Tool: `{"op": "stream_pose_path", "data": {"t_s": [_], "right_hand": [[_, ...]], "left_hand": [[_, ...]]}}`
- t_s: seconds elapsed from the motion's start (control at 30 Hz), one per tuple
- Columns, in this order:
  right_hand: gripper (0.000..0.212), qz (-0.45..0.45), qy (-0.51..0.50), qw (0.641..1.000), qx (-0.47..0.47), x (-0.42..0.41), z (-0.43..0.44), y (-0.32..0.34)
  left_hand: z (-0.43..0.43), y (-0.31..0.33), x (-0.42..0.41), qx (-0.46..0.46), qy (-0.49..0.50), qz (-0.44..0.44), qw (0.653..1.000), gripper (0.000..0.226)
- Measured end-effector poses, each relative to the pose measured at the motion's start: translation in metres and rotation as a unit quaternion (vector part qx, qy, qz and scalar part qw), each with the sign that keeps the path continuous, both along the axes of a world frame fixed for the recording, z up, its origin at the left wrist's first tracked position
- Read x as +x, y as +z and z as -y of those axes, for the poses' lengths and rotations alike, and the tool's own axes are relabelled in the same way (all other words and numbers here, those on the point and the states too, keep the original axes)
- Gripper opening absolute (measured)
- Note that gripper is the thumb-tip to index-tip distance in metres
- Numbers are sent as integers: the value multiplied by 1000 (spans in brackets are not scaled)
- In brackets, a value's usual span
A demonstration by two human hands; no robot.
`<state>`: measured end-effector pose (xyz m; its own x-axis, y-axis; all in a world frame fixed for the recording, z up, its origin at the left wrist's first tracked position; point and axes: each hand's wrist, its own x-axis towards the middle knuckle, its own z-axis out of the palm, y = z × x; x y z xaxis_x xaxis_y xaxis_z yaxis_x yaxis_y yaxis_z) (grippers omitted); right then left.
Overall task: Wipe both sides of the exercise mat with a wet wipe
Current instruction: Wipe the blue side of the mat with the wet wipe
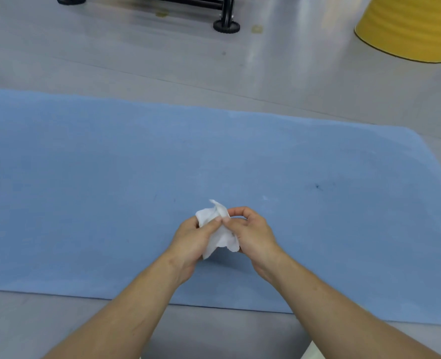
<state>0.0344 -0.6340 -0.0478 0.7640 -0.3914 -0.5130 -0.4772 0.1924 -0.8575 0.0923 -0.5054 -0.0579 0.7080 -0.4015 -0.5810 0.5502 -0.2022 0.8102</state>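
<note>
White wet wipe (218, 229) between both hands' grip, above blue mat (84, 177).

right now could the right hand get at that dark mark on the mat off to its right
Probably yes. The dark mark sits on bare blue exercise mat, with nothing lying between it and the right hand. That hand shares the crumpled wet wipe with the left hand, which would need to let go.

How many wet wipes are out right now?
1: a crumpled white wet wipe held between the left hand and right hand, above the blue exercise mat. Others may lie outside the view.
</note>
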Motion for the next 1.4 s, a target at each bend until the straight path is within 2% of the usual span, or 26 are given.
{"op": "stream_pose_path", "data": {"t_s": [0.17, 0.27, 0.33, 0.4, 0.5, 0.57, 0.63, 0.7, 0.77, 0.83, 0.87, 0.97, 1.03, 1.13, 1.27, 1.4], "right_hand": [[6, -25, 4, 999, -48, -2, 4, -14], [3, -37, -19, 995, -92, 1, 16, -24], [8, -38, -32, 981, -185, 5, 32, -35], [8, -41, 4, 941, -336, 5, 49, -45], [32, 5, 103, 869, -484, 12, 62, -53], [48, 1, 158, 822, -547, 23, 65, -58], [58, -33, 191, 785, -589, 33, 70, -62], [62, -59, 181, 767, -613, 37, 82, -69], [62, -79, 165, 763, -620, 35, 96, -76], [65, -96, 161, 761, -621, 32, 104, -85], [68, -100, 161, 757, -625, 30, 105, -89], [74, -105, 155, 749, -636, 29, 102, -92], [75, -105, 152, 750, -635, 29, 102, -89], [75, -107, 156, 749, -635, 30, 101, -89], [75, -100, 148, 751, -635, 31, 102, -88], [74, -103, 144, 754, -633, 31, 103, -90]], "left_hand": [[3, -11, 0, 47, 38, 35, 998, 20], [8, -14, 13, 77, 92, 93, 988, 21], [9, -15, 31, 128, 122, 164, 970, 16], [6, -14, 52, 202, 115, 252, 939, 13], [4, -19, 75, 279, 59, 379, 880, 14], [9, -25, 80, 317, -43, 450, 834, 32], [17, -35, 76, 337, -177, 475, 794, 49], [20, -47, 72, 327, -243, 498, 765, 53], [15, -52, 72, 298, -225, 558, 741, 42], [9, -63, 78, 275, -217, 631, 692, 34], [6, -69, 82, 264, -232, 650, 674, 37], [2, -80, 91, 292, -311, 587, 688, 64], [4, -82, 94, 314, -340, 563, 685, 70], [14, -79, 108, 359, -356, 556, 660, 72], [45, -77, 139, 398, -336, 507, 687, 61], [54, -77, 135, 391, -322, 502, 701, 56]]}}
